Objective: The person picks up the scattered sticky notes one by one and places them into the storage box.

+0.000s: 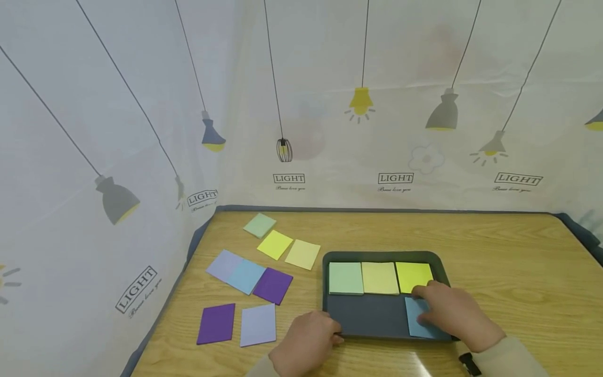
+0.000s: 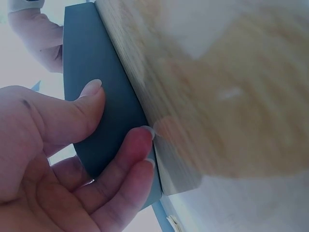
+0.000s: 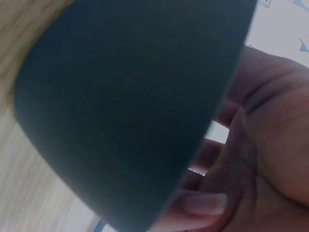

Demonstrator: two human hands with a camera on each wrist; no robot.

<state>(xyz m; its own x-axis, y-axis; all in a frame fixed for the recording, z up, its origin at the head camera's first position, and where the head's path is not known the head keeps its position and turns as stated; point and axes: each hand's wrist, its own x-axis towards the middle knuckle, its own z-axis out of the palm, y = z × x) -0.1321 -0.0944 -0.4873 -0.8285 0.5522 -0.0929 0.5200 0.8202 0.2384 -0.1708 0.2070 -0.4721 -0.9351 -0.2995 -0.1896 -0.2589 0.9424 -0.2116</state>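
A dark grey tray (image 1: 367, 317) lies on the wooden table. At its front left corner my left hand (image 1: 307, 337) grips the wall; in the left wrist view the thumb (image 2: 91, 108) lies on the outer wall and fingertips are at its lower edge. My right hand (image 1: 454, 311) reaches over the right rim, holding a blue sticky-note pad (image 1: 414, 314) by thumb and index finger in the front right of the tray. Its other fingers are mostly hidden. Along the tray's back row lie a green pad (image 1: 346, 277), a pale yellow pad (image 1: 380, 277) and a bright yellow pad (image 1: 412, 275).
Left of the tray lie more pads: green (image 1: 259, 225), bright yellow (image 1: 275, 244), pale yellow (image 1: 303, 254), lavender (image 1: 223, 265), blue (image 1: 247, 276) and purple (image 1: 273, 285). Nearer me are another purple pad (image 1: 215, 323) and lavender pad (image 1: 258, 324). A lamp-print curtain (image 1: 330, 131) borders the table.
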